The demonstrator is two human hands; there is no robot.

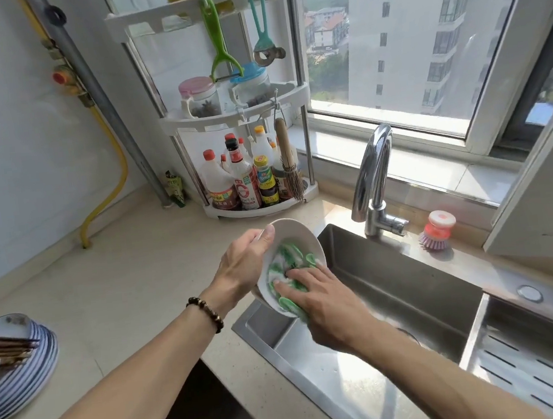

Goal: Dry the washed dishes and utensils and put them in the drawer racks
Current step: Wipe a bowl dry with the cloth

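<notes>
step: drying bowl (292, 238) | left hand (240, 265) grips rim | right hand (327, 303) presses cloth (288, 263) flat, fingers spread | next: probably rack it, drawer unseen

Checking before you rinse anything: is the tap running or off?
Off, as far as shows: no water falls from the tap spout into the sink. Its handle position cannot be told.

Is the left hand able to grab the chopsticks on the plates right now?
Probably not yet. The left hand is busy holding the white bowl over the sink. The chopsticks lie on the plate stack with open counter between, so once free, likely yes.
</notes>
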